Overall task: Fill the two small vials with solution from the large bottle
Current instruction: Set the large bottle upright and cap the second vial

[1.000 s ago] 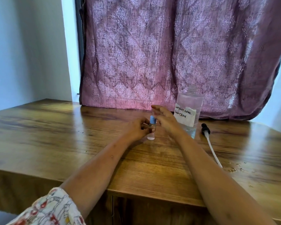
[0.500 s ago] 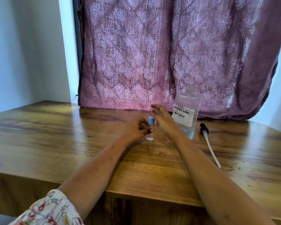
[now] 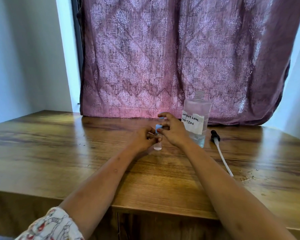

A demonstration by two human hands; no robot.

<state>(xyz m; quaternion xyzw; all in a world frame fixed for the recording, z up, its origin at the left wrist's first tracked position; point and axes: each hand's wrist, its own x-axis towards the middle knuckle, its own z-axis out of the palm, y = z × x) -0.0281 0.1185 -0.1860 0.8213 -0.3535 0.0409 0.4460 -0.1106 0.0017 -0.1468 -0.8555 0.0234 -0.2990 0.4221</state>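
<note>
A small clear vial [image 3: 157,146] with a light blue cap [image 3: 158,127] stands upright on the wooden table [image 3: 62,153]. My left hand [image 3: 142,138] grips its body. My right hand [image 3: 173,130] has its fingertips on the blue cap. A second bit of blue [image 3: 161,114] shows behind my right fingers; it is mostly hidden. The large clear bottle [image 3: 197,116], uncapped and labelled "Contact Lens Solution", stands just right of my right hand with a little liquid at its bottom.
A black pump head with a white tube [image 3: 220,149] lies on the table right of the bottle. A purple patterned curtain [image 3: 180,58] hangs along the back edge. Small wet spots [image 3: 248,177] mark the table at the right.
Both hands stay at the vial. My right fingers have shifted slightly on the cap. The camera has tilted a little.
</note>
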